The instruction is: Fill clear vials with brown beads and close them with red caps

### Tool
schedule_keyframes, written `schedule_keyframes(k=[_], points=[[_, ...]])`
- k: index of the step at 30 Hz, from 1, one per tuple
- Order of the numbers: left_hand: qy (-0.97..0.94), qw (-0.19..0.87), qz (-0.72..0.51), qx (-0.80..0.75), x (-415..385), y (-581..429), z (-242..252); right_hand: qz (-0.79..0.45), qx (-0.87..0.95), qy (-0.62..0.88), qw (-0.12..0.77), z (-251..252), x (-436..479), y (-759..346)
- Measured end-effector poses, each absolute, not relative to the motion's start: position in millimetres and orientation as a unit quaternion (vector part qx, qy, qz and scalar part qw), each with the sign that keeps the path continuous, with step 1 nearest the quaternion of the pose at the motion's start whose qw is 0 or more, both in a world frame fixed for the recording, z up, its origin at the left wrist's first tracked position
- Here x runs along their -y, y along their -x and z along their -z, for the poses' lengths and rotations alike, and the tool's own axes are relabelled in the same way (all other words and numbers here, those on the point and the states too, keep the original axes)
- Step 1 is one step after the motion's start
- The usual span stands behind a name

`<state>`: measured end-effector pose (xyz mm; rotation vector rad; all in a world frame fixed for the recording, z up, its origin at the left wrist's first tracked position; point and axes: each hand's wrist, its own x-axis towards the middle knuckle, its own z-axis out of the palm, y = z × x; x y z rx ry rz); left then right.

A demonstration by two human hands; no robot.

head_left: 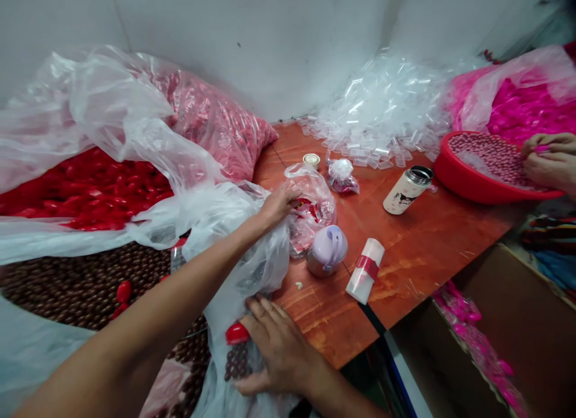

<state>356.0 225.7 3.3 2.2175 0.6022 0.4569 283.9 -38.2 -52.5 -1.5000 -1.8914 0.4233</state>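
My left hand [279, 207] reaches forward over the white plastic sheet [243, 226], its fingers closed at the edge of a clear bag [317, 196] with red and pink contents. What its fingertips hold is too small to make out. Nearer the front, my right hand [279, 349] lies with spread fingers on the plastic, beside a small clear container [237, 361] of brown beads with a red cap [236, 333]. The thumb side and fingers are around the container without visibly closing on it. Brown beads [81, 286] fill the plastic-lined area at the left.
Red pieces [90, 190] and a pink-filled bag [211, 118] lie at the left. A lidded cup [327, 250], a bottle [407, 190] and a wrapped roll [366, 271] stand or lie mid-table. Another person's hands [551, 160] are over a red basin [481, 187].
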Motion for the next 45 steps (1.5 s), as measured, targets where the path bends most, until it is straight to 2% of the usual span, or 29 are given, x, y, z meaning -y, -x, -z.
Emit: schedule_keyframes(k=[5, 8, 13, 17, 22, 26, 28, 32, 34, 38, 45], points=[[-0.719, 0.570, -0.324, -0.232, -212.8, -342.1, -37.2, -0.157, 0.722, 0.564, 0.368, 46.8, 37.1, -287.6], [-0.623, 0.650, -0.350, -0.257, -198.1, -310.2, -66.9, -0.116, 0.706, 0.556, 0.424, 43.7, 38.8, -291.0], [-0.580, 0.669, -0.326, -0.330, -150.8, -218.6, -88.5, -0.049, 0.649, 0.540, 0.534, 35.2, 51.6, -291.2], [-0.592, 0.615, -0.338, -0.397, -99.6, -146.4, -76.8, -0.138, 0.635, 0.495, 0.576, 12.7, 59.7, -277.8], [-0.612, 0.544, -0.335, -0.466, -45.1, -76.3, -61.5, -0.343, 0.654, 0.431, 0.518, -12.2, 51.8, -242.6], [-0.632, 0.488, -0.342, -0.496, -19.9, -32.0, -56.2, -0.388, 0.681, 0.389, 0.484, -8.8, 49.8, -209.6], [-0.583, 0.514, -0.376, -0.504, -9.6, -16.2, -53.6, -0.380, 0.685, 0.393, 0.481, -3.7, 52.1, -194.6], [-0.373, 0.671, -0.436, -0.469, 12.4, -0.9, -41.2, -0.334, 0.705, 0.406, 0.476, 3.4, 56.3, -170.9], [-0.294, 0.714, -0.451, -0.447, 21.5, 1.7, -31.8, -0.306, 0.728, 0.409, 0.456, 4.3, 57.3, -163.1], [-0.208, 0.709, -0.509, -0.441, 27.4, 10.7, -16.8, -0.298, 0.762, 0.406, 0.407, 3.1, 58.3, -155.9], [-0.151, 0.698, -0.527, -0.461, 23.7, 38.9, -13.2, -0.379, 0.728, 0.440, 0.365, 0.3, 54.4, -153.6]])
